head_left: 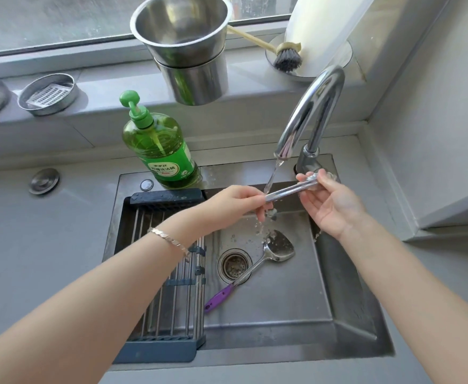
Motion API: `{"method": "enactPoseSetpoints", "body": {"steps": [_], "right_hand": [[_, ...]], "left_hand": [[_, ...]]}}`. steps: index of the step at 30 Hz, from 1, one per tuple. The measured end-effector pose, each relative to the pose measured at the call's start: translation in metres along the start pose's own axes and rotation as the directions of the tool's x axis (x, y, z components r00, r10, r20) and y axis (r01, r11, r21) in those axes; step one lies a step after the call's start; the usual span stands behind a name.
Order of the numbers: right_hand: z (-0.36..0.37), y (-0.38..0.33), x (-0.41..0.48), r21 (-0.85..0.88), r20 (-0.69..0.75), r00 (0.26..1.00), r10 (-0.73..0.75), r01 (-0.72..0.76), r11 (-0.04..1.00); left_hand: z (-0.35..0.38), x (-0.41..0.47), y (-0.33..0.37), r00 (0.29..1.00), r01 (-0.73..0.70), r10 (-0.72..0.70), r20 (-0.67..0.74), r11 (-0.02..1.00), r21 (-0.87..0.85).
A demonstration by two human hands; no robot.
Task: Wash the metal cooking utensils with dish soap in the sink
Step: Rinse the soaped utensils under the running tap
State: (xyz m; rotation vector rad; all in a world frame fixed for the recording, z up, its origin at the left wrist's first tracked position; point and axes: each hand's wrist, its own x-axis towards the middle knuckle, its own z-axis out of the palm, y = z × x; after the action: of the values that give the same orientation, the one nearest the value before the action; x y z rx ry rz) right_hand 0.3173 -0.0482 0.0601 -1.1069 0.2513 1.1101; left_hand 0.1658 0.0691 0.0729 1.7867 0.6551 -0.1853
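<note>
Grasping metal utensil (288,190) under running tap (310,106), left hand (235,202) and right hand (330,206) pinching its ends, Chinese-labelled soap bottle (158,145) at ten o'clock, bare sink floor (296,300) at five.

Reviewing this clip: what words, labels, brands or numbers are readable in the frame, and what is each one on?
"柠檬洗洁精": white characters on the green label of the dish soap bottle, as best it reads.
Smaller line above it on the same label: too blurred to read.
Red mark below it and the logo to its right: too small to read.
Metal utensil under the tap, spatula in the sink: no text visible.
</note>
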Motion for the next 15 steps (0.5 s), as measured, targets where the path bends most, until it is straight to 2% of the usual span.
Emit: {"method": "enactPoseSetpoints", "body": {"steps": [2,4,7,9,12,15], "right_hand": [[-0.001,0.004,0.001,0.040,-0.005,1.000,0.003,-0.003,0.999],[-0.002,0.006,0.001,0.097,-0.016,1.000,0.005,-0.004,0.995],[-0.005,0.010,0.000,0.150,-0.023,1.000,0.013,-0.009,0.989],[-0.009,0.013,0.000,0.184,-0.023,1.000,0.017,-0.013,0.983],[-0.016,0.015,-0.002,0.200,-0.035,0.999,0.020,-0.013,0.980],[-0.016,0.019,-0.005,0.162,-0.025,1.000,0.006,-0.002,0.987]], "left_hand": [[-0.001,-0.002,-0.006,0.998,-0.004,0.021,0.067,0.967,-0.253],[0.003,0.000,-0.004,1.000,0.000,0.005,0.014,0.945,-0.327],[0.012,0.010,0.011,0.971,0.041,-0.074,-0.228,0.989,-0.144],[0.015,0.017,0.022,0.941,0.120,-0.113,-0.319,0.993,0.003],[0.016,0.025,0.029,0.939,0.199,-0.148,-0.310,0.970,0.139],[0.013,0.018,0.027,0.974,0.130,-0.062,-0.218,0.941,0.312]]}}
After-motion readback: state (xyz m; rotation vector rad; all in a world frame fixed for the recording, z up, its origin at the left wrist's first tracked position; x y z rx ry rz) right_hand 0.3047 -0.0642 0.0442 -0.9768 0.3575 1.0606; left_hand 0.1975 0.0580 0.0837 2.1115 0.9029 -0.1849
